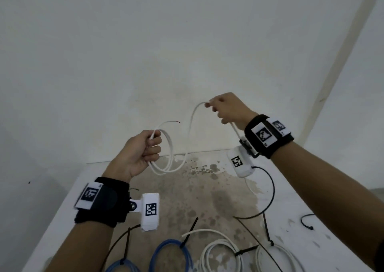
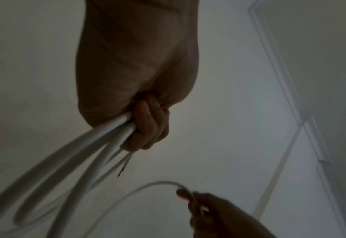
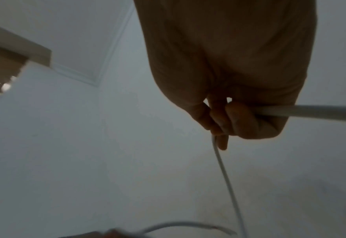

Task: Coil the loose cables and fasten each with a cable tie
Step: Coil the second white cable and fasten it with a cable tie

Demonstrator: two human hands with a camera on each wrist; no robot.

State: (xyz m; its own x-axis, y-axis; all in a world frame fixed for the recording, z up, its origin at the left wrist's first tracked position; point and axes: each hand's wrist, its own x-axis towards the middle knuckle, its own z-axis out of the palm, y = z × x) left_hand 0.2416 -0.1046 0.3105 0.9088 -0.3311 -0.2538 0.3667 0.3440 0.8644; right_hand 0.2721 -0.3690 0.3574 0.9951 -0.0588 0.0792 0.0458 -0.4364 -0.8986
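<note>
My left hand [image 1: 148, 147] [image 2: 145, 128] is raised above the table and grips a few loops of a white cable [image 1: 171, 157] [image 2: 66, 161]; the cable's stripped end [image 1: 177, 122] sticks out to the right of the loops. From the loops the same cable arcs up to my right hand [image 1: 220, 109] [image 3: 235, 119], which pinches it higher and further right. Past that hand the cable [image 3: 227, 177] runs down behind the right wrist toward the table.
Along the near edge of the stained white table [image 1: 207, 199] lie two blue coils [image 1: 170, 255] and two white coils [image 1: 222, 255], each with a black cable tie [image 1: 190, 233]. More black ties lie loose at right [image 1: 307, 222]. A white wall stands behind.
</note>
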